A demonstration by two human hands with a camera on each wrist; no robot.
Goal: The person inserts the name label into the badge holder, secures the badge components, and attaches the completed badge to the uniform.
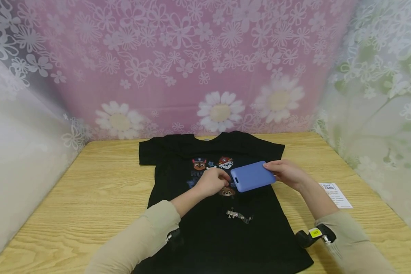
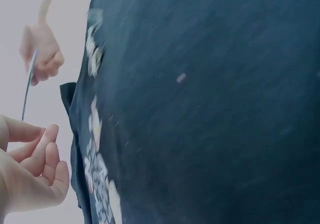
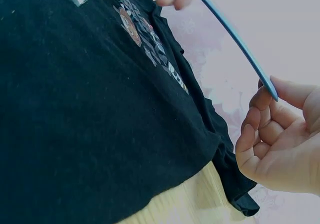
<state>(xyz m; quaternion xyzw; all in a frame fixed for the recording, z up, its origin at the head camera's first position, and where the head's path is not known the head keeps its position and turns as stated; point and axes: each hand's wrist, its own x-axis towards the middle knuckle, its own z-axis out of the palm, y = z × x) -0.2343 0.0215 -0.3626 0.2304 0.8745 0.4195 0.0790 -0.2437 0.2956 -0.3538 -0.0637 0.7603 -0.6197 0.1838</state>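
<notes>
My right hand point(image 1: 287, 173) pinches one end of a blue card holder point(image 1: 254, 177) between thumb and fingers. The holder is held above a black T-shirt point(image 1: 205, 236) with a cartoon print, and a small slot shows near its left end. Beside that slotted end is my left hand point(image 1: 212, 182), its fingers loosely bent and nothing visible between them. Whether its fingertips touch the holder is hard to tell. Edge-on, the holder point(image 3: 235, 37) looks thin in the right wrist view. Below the hands, a badge clip point(image 1: 239, 215) with a clear strap lies on the shirt.
A white printed card point(image 1: 335, 195) lies on the wooden table point(image 1: 72, 198), right of the shirt and partly behind the right forearm. Pink floral cloth point(image 1: 178, 68) stands behind the table, with pale patterned cloth point(image 1: 380, 125) along the right side.
</notes>
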